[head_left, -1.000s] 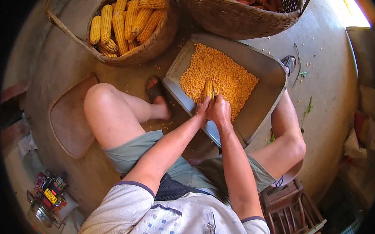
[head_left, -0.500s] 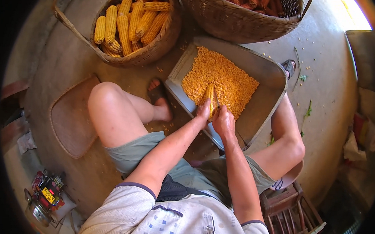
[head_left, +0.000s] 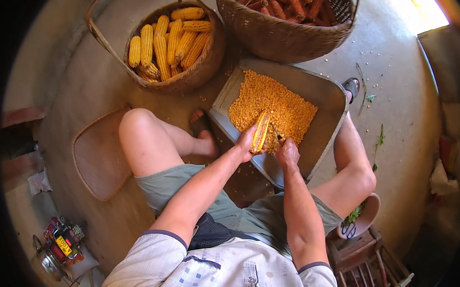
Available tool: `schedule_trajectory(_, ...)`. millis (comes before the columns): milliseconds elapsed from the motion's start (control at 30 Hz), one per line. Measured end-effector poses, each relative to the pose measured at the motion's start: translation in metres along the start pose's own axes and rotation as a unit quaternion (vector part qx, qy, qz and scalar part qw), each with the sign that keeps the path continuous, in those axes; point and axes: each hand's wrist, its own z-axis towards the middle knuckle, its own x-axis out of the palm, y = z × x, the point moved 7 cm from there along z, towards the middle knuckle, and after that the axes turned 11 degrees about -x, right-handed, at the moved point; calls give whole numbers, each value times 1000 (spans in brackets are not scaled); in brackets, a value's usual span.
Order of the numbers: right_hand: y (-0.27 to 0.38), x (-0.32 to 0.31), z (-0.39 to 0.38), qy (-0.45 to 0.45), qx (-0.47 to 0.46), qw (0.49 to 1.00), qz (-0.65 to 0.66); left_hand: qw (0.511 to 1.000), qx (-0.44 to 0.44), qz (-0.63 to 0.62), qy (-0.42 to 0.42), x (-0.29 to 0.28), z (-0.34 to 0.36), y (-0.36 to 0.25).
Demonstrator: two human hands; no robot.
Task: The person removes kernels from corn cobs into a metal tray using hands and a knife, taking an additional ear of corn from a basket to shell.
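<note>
My left hand [head_left: 247,143] is closed round the lower part of a yellow corn cob [head_left: 261,131], which has a reddish strip bare of kernels along it. To its right, my right hand [head_left: 288,152] grips the handle of a thin pointed tool [head_left: 277,134], perhaps an awl or screwdriver. The tool's tip is apart from the cob, pointing up and left. Beneath both hands lies a heap of loose corn kernels [head_left: 273,96] in a grey rectangular tub [head_left: 327,96] set between my legs.
A wicker basket [head_left: 205,73] of yellow corn cobs stands at the far left. Beyond the tub, a larger wicker basket [head_left: 283,40] holds reddish stripped cobs. A flat brown mat [head_left: 98,155] lies left of my knee; a wooden chair [head_left: 368,267] and a pink bowl [head_left: 368,216] are at the lower right.
The tool has come away from the cob as my right hand moved right and slightly down. My left hand has turned the cob, showing its bare strip. The whole view has shifted a little.
</note>
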Motion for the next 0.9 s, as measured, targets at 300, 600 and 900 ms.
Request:
schedule_trajectory(300, 11, -35, 18, -113, -26, 901, 418, 984, 56, 165, 22, 44, -75, -3)
schedule_trajectory(600, 82, -106, -27, -65, -90, 807, 580, 874, 154, 458, -47, 61, -171, -8)
schedule_trajectory(900, 106, -104, -38, 25, -103, 736, 669, 836, 219, 494, -90, 47, -191, -7)
